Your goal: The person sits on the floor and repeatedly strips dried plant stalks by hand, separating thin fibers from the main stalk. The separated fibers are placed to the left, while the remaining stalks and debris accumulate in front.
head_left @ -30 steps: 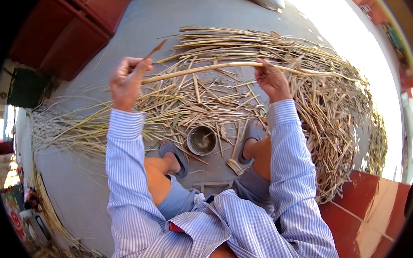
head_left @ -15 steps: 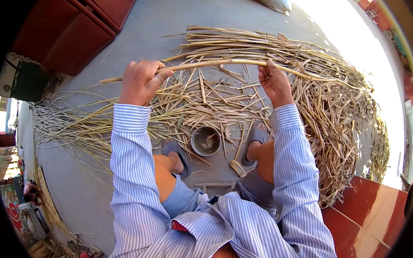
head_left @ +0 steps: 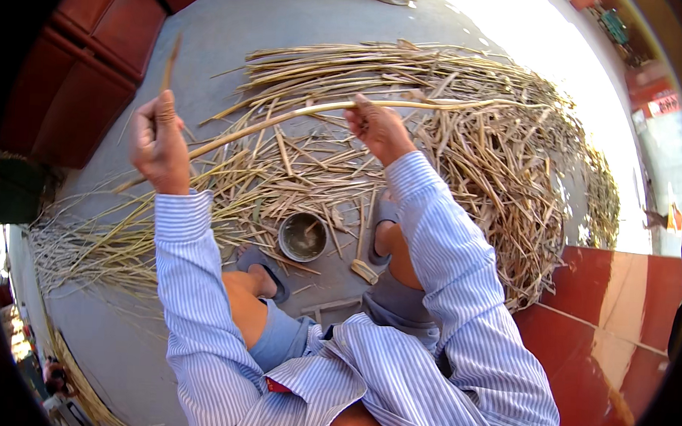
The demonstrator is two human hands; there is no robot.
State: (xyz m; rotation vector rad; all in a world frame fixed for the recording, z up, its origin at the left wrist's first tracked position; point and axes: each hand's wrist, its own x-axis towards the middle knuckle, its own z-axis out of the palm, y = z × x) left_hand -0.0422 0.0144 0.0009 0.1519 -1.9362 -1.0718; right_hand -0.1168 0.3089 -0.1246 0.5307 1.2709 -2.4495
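A long pale stalk [head_left: 284,117] stretches across in front of me, tilted with its left end lower. My right hand [head_left: 379,131] pinches it near its middle between thumb and fingers. My left hand [head_left: 160,146] is a closed fist with a short brown strip [head_left: 171,62], like dry husk, standing up out of it. The stalk's left part runs behind that fist; whether the fist also touches it I cannot tell. Below, between my feet, sits a round metal bowl [head_left: 285,249] with murky contents and a small stick in it.
Dry stalks [head_left: 317,71] lie bundled beyond my hands, with heaped husks [head_left: 501,197] at right. Thin peeled stems [head_left: 89,240] fan out at left. Scraps litter the floor around the bowl. Dark red padded furniture [head_left: 73,79] stands at far left; red tiles [head_left: 587,323] lie at right.
My left hand has left the stalk's left part, turned upward, and now has a brown strip in it. The stalk has tilted, its left end lower. The whole view has shifted.
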